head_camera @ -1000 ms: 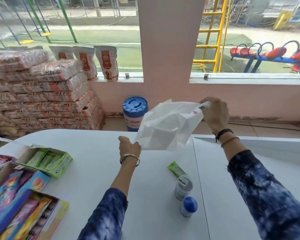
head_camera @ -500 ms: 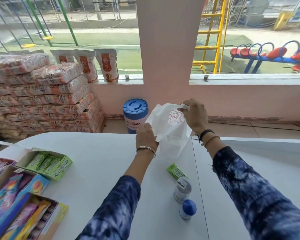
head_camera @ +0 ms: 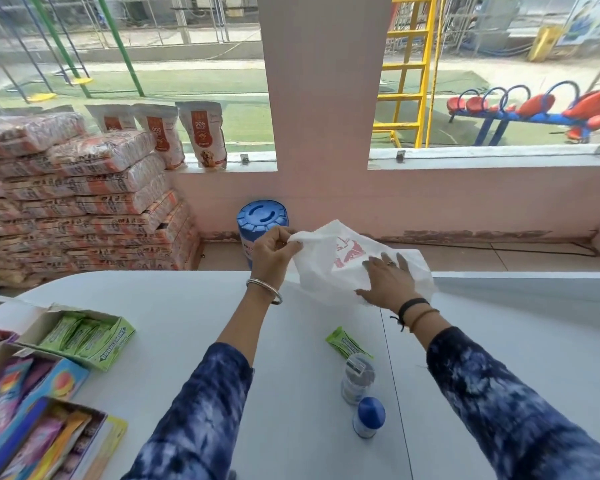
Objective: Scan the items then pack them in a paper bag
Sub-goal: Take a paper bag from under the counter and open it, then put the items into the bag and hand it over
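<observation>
Lowered since half a second ago: the bag (head_camera: 329,268), then held upright between both hands above the far edge of the table (head_camera: 174,313), now lies tilted and partly flattened there, its red print facing up.

Left hand (head_camera: 274,252): earlier gripping the bag's lower left side; now raised at the bag's upper left corner, fingers curled and pinching the crumpled paper edge. Metal bangle on the wrist.

Right hand (head_camera: 387,284): earlier pinching the top edge; now released from that hold, laid palm-down on the bag's right half, fingers spread wide and flat, gripping nothing. Dark band and thin cord on the wrist.

Items on the table, placed as before, well apart from the bag and nearer the person:
- gum pack (head_camera: 347,342), green, lying flat.
- jar (head_camera: 357,377), clear, upright, just beside the gum pack's near end.
- bottle (head_camera: 369,417), blue cap, upright, near the jar.

Left side of the table, unchanged: open gum box (head_camera: 84,337) with green packs; candy boxes (head_camera: 28,410) at the near left corner.

Beyond the table, unchanged: blue drum (head_camera: 260,216) on the floor by the wall; stacked sacks (head_camera: 77,206) at left; pouches (head_camera: 205,133) standing on the window sill.
</observation>
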